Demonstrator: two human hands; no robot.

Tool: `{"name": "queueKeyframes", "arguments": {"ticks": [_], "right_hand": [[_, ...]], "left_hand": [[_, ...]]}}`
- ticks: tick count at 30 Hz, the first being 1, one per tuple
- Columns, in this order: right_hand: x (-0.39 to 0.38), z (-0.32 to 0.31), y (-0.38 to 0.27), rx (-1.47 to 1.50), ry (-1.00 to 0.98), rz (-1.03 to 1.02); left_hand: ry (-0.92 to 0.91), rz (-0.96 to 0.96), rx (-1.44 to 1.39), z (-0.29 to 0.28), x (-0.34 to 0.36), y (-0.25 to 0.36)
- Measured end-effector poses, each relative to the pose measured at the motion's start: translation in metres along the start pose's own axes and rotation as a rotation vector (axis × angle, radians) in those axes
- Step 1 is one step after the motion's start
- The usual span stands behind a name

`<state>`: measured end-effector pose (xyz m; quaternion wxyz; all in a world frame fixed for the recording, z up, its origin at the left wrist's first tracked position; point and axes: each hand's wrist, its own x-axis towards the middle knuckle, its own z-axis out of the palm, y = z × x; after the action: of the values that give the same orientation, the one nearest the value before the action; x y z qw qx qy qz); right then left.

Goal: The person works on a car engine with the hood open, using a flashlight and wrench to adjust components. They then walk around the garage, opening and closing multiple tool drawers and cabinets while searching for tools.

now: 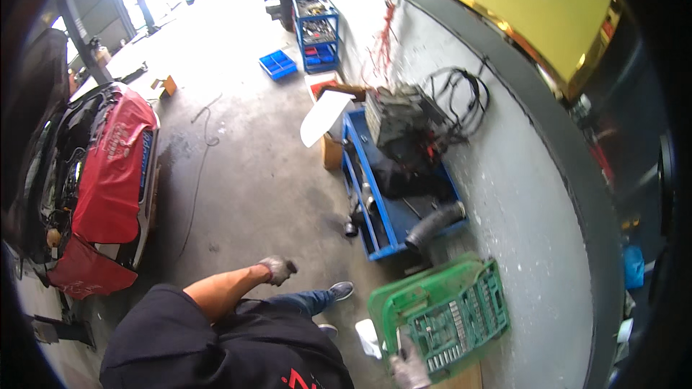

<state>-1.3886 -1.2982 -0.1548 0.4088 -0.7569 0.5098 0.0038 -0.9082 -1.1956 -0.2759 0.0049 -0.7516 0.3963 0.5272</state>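
My left hand [277, 271], in a grey work glove, hangs over the floor beside my leg. Its fingers are curled in, and nothing shows in them. At the lower edge my right hand [409, 367], also gloved, reaches to the near left side of a socket set [450, 331]. Its fingers look stretched out; whether they touch a tool there is too small to tell. The set is a green case with rows of silver sockets, lying on a green bin [389, 297]. A white object [367, 338] lies left of the bin.
A blue cart [393, 227] ahead carries a grey metal unit [404, 119] and a black hose [436, 225]. Farther along the wall stands a blue tool trolley [317, 32], with a blue tray [278, 65] beside it. At left is a car with a red cover [112, 180]. A cable [196, 180] crosses the floor.
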Motion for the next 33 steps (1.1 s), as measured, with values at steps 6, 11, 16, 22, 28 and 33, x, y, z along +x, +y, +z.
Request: {"name": "queueKeyframes", "arguments": {"ticks": [6, 11, 16, 22, 28, 33], "right_hand": [[0.104, -0.085, -0.267, 0.358, -0.501, -0.489], [0.122, -0.069, -0.538, 0.304, -0.799, -0.660], [0.159, 0.019, -0.736, 0.314, -0.678, -1.166], [0.248, 0.076, -0.854, 0.218, -0.569, -1.168], [0.417, 0.099, -0.911, 0.275, -0.858, -0.945], [0.643, 0.167, -0.901, 0.382, -1.082, -0.449]], "left_hand": [[0.073, 0.026, 0.673, 0.014, 0.033, -0.226], [0.065, -0.080, 0.170, 0.025, 0.008, -0.326], [0.082, -0.321, -0.614, 0.006, 0.025, -0.429], [0.234, -0.471, -1.183, -0.174, 0.065, -0.465], [0.383, -0.489, -0.992, -0.372, 0.083, -0.471], [0.416, -0.527, -1.174, -0.462, 0.125, -0.530]]}}
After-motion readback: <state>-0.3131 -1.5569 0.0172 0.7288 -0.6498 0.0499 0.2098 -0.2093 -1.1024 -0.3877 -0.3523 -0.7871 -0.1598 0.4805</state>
